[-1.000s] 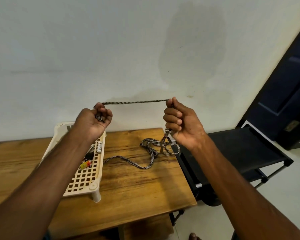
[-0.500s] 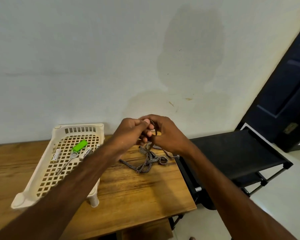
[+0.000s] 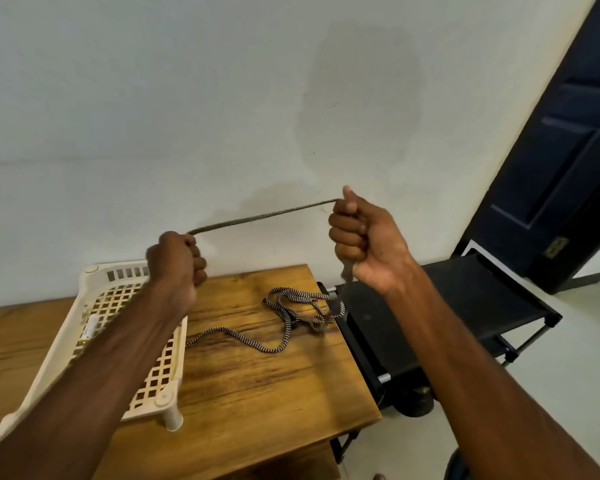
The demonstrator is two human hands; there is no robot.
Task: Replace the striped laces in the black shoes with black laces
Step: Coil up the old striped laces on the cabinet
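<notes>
A black-and-white striped lace [image 3: 267, 216] stretches taut in the air between my two fists. My left hand [image 3: 177, 268] grips its lower end above the basket. My right hand [image 3: 357, 237] grips the higher end, and the lace hangs down from this fist. The remainder of the striped lace [image 3: 291, 317] lies in a loose tangle on the wooden table [image 3: 257, 393]. No shoes and no black laces are in view.
A cream plastic lattice basket [image 3: 118, 289] on short legs stands on the table's left part, partly covered by my left forearm. A black folding rack [image 3: 465, 306] stands right of the table. A dark door [image 3: 561, 150] is at far right, a plain wall behind.
Half a second ago both hands were together low over the tangle. They have since risen and moved apart, pulling a length of striped lace taut between them.
</notes>
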